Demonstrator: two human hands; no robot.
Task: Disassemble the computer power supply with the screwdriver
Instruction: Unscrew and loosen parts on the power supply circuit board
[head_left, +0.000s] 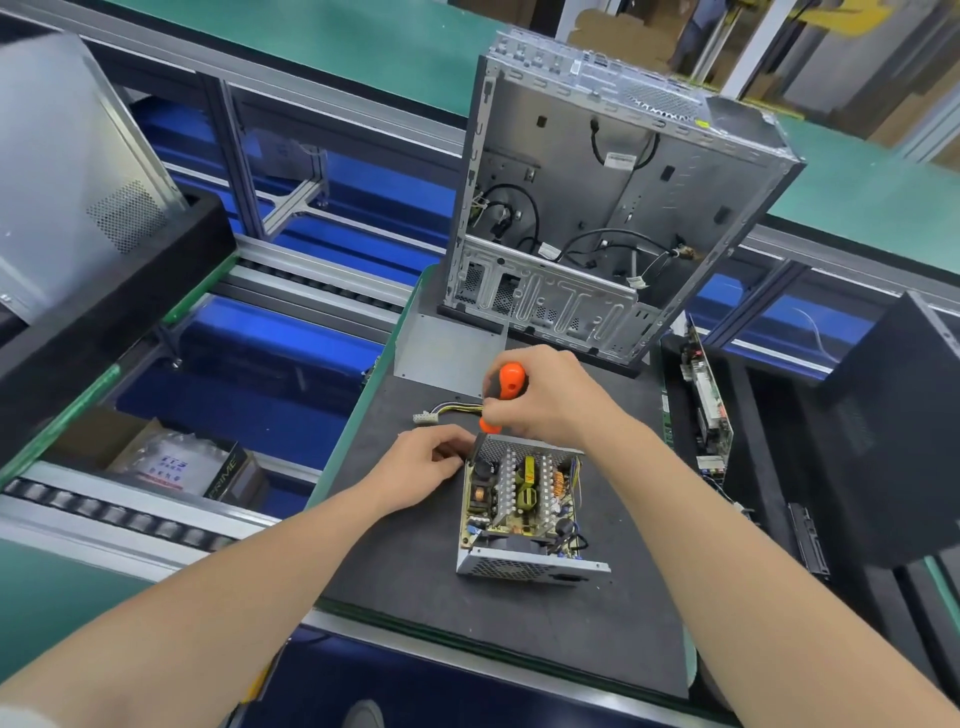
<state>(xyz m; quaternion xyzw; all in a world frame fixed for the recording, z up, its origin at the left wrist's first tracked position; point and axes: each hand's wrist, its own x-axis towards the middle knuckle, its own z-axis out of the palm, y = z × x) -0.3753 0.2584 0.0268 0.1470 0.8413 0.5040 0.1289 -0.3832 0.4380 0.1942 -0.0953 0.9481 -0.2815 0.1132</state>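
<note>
The uncovered power supply (524, 512) is lying on the dark mat (415, 561). The right hand (550, 400) is gripping the orange screwdriver (509, 382) upright over its far corner, probably for a screw; the left hand (426, 467) is pinching that corner, steadying it.

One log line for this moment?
right hand grips screwdriver | left hand holds power supply | casing top open

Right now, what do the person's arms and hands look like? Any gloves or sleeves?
The left hand and right hand are bare: no gloves, rings or watch show. Both forearms are bare too, down to the picture's edge. A pale patch in the bottom left corner might be a sleeve; I cannot tell.
</note>
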